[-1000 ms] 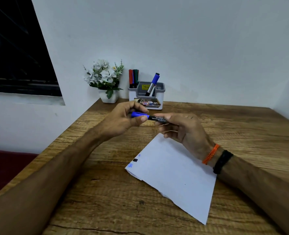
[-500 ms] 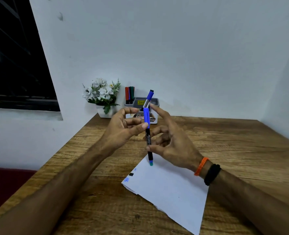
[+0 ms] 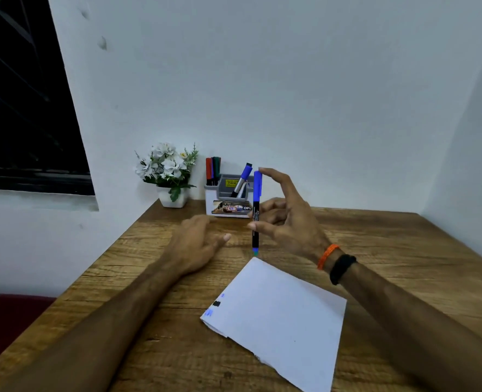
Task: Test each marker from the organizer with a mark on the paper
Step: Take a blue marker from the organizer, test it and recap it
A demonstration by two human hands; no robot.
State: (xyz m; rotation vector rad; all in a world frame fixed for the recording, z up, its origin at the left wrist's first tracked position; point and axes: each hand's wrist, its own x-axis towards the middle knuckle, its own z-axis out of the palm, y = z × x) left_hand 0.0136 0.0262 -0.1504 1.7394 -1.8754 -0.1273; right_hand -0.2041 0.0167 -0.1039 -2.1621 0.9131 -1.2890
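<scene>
My right hand [image 3: 286, 222] pinches a thin black marker [image 3: 256, 219] with a blue cap, holding it upright above the table, just beyond the far corner of the white paper [image 3: 279, 321]. The cap is on and points up, with my forefinger at its top. My left hand [image 3: 197, 244] hangs relaxed and empty over the table, left of the marker. The paper carries small blue and black marks near its left corner. The grey and white organizer [image 3: 227, 198] stands at the back by the wall and holds a blue-capped marker [image 3: 242, 179] and several red, blue and green ones [image 3: 213, 171].
A small white pot of white flowers [image 3: 169, 176] stands left of the organizer against the wall. The wooden table [image 3: 404, 250] runs to a wall corner on the right. A dark window sits at the upper left, and the table's left edge drops off.
My left hand has let go of the marker's cap and dropped away to the left. My right hand has kept the marker upright and carried it a little toward the organizer.
</scene>
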